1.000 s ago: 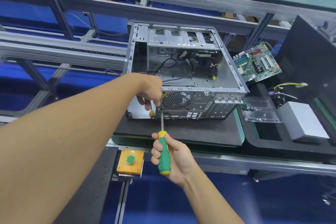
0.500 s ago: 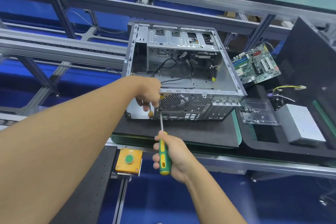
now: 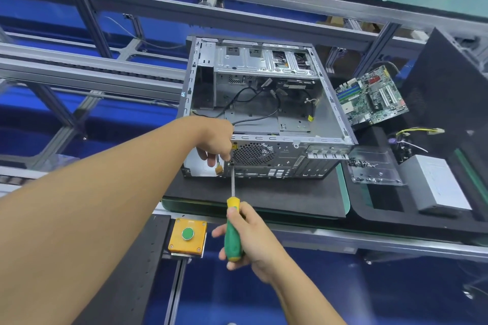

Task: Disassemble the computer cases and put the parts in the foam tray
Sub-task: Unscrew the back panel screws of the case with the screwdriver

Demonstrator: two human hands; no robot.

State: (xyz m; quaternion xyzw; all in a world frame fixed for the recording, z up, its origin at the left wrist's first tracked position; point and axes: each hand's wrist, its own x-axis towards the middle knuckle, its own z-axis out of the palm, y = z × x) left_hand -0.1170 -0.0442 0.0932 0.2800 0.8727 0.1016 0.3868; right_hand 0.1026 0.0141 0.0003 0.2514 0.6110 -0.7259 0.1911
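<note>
An open grey computer case (image 3: 266, 113) lies on its side on a dark mat (image 3: 264, 195), its rear panel with the fan grille facing me. My right hand (image 3: 250, 240) grips a green and yellow screwdriver (image 3: 232, 229) whose tip touches the rear panel just left of the fan grille. My left hand (image 3: 214, 140) rests on the case's near left corner, fingers pinched around the screwdriver tip. A black foam tray (image 3: 383, 214) to the right holds a green motherboard (image 3: 369, 97), a silver power supply (image 3: 438, 187) and a clear plastic part (image 3: 375, 169).
A yellow box with a green button (image 3: 188, 235) sits on the bench edge below the case. Aluminium frame rails (image 3: 92, 71) run along the left and back. A dark side panel (image 3: 449, 82) leans at the far right.
The right hand has loosened and slid down the screwdriver handle, showing more of the yellow collar. The left hand stays at the case corner.
</note>
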